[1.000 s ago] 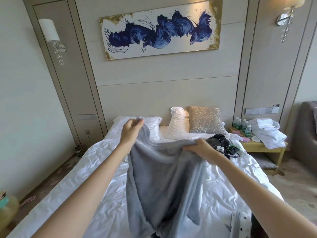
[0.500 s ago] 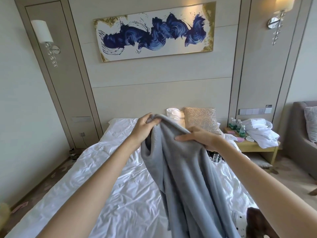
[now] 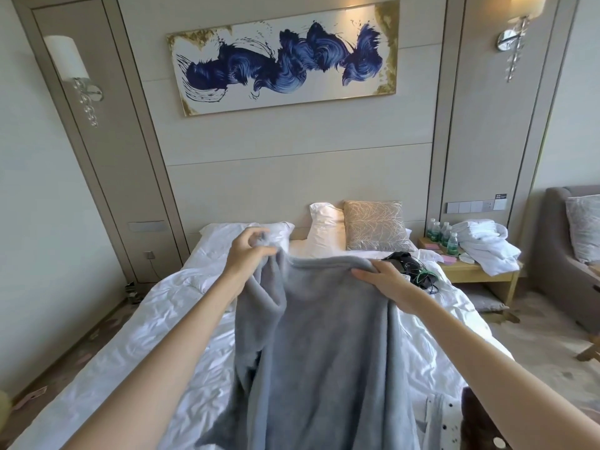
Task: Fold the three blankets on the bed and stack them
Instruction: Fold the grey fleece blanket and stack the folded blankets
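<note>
One wide bed (image 3: 156,336) fills the middle of the view, its white cover heavily creased, with white pillows and a beige patterned cushion (image 3: 373,227) propped against the headboard wall. Over it hangs the grey blanket (image 3: 318,352), lifted clear of the mattress along its top edge and falling in loose folds toward the camera, its lower part draping down out of view at the bottom of the frame. At the lower right, partly behind the right forearm, lie a white spotted cloth (image 3: 441,417) and something dark brown (image 3: 477,417); whether these are blankets cannot be told. Beside the bed on the right stands a wooden surface (image 3: 470,271) carrying crumpled white towels (image 3: 487,245) and a few small water bottles (image 3: 441,233). A tangle of black gear with cords (image 3: 409,264) rests on the bed near the right wrist. The left hand (image 3: 248,253) has its grip pinched closed on the blanket's top left corner, fingers curled into the bunched fabric. The right hand (image 3: 381,279) grips the top edge further right, fingers lying flat over the front of the cloth, thumb hidden behind it.
</note>
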Tool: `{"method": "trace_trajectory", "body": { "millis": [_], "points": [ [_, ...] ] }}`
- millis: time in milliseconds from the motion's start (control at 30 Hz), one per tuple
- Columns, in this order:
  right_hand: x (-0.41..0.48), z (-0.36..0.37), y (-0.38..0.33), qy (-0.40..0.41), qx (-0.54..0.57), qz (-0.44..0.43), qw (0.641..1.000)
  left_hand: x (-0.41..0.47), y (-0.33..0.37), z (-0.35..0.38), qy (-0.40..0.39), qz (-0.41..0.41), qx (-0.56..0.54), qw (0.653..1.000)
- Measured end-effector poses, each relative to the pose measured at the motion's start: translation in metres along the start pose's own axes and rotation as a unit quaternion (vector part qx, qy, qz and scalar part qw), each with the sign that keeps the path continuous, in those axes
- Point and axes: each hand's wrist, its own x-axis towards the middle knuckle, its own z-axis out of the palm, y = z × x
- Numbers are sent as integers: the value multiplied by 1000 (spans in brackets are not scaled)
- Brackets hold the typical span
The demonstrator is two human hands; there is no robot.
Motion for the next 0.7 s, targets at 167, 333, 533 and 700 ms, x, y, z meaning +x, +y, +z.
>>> {"method": "trace_trajectory", "body": {
  "millis": [167,333,533,700],
  "points": [
    [15,33,-59,-82,-63,-112,988,-20,17,24,-185,31,1,982],
    [19,35,-91,-123,-37,-89,988,-26,20,28,-269,21,-19,963],
    [10,6,-50,-145,-64,43,986,-15,11,28,-98,36,-56,993],
    [-1,-17,-2,-60,-160,88,981,-4,0,18,34,20,-105,994]
  ]
}}
